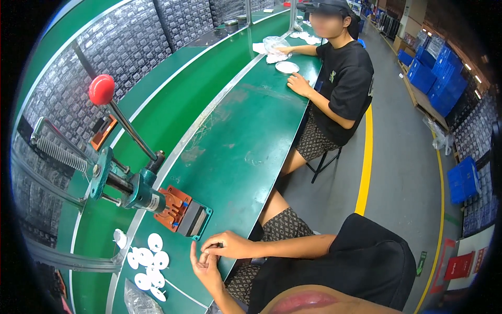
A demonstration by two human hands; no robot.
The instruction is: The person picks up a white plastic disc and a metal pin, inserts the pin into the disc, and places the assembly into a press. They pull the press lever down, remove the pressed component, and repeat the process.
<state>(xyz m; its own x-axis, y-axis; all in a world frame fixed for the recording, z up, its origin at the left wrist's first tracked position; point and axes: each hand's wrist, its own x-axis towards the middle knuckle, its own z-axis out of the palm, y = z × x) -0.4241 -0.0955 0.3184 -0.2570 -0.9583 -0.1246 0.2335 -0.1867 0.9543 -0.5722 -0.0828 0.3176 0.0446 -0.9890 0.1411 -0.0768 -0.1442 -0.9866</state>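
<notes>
My left hand and my right hand meet over the near edge of the green table. The left index finger points up while its other fingers curl in. My right fingertips press together against the left fingers; anything between them is too small or hidden to make out. Just beyond my hands stands a green hand-lever press with a red ball knob and a coil spring. Under its ram sits an orange fixture beside a dark block. Several white round plastic parts lie left of my hands.
A clear plastic bag lies at the near left. Along the table's far side runs a green conveyor belt. Farther up, a co-worker sits by a white dish and white parts. Blue crates stand across the aisle.
</notes>
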